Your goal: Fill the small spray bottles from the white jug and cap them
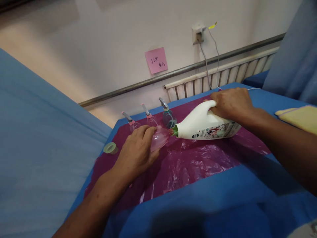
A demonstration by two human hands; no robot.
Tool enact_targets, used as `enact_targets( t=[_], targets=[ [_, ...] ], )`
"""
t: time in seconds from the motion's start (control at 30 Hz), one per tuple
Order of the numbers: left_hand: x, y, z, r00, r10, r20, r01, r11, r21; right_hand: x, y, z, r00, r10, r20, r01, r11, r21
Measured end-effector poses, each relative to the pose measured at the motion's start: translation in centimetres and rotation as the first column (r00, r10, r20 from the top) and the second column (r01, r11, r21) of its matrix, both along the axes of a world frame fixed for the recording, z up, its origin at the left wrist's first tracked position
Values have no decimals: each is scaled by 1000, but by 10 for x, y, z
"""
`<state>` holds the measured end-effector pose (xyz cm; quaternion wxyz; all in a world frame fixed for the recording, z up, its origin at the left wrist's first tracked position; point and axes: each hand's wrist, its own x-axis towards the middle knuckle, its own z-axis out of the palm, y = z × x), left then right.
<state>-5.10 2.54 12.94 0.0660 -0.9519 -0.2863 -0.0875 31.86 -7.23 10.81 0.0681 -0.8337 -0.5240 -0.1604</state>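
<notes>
My left hand (140, 145) is wrapped round a clear pink bottle (159, 138), tilted with its neck to the right. In my right hand (231, 102) is the handle of a large white jug (200, 124) with a printed label, tipped nearly on its side. The jug's green spout (175, 131) meets the mouth of the pink bottle; whether liquid is flowing I cannot make out. Behind them stand a teal pump bottle (169, 117) and two pink-collared pump bottles, one left (133, 125) and one nearer the middle (151, 120).
A pale green cap (110, 148) lies at the left on a purple plastic sheet (198, 165) over the blue bed cover (193, 190). Blue curtains hang at both sides. A yellow cloth (299, 117) lies right. Cables run down from a wall socket (198, 34) behind a radiator (223, 71).
</notes>
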Motion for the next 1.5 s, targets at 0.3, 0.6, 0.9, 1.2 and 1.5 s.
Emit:
enact_targets(
  t=[0.3, 0.6, 0.9, 1.2, 1.5],
  targets=[
    [3, -3, 8, 994, 7, -112, 1, 997, 79, -1, 1, 2, 1000, -1, -29, 0, 1000, -29],
    [7, -3, 14, 989, 4, -150, 11, 995, 102, -1, 2, 2, 1000, 3, -18, -4, 999, -38],
    [12, -5, 20, 985, 8, -170, 9, 995, 102, -2, 1, 3, 1000, -2, 1, 2, 999, -35],
    [17, -6, 25, 982, -6, -186, 28, 993, 116, 1, 3, 4, 1000, -14, -19, 13, 998, -59],
    [18, -3, 28, 980, -17, -198, 43, 991, 130, 2, 4, 3, 1000, -19, -23, 19, 999, -40]
  ],
)
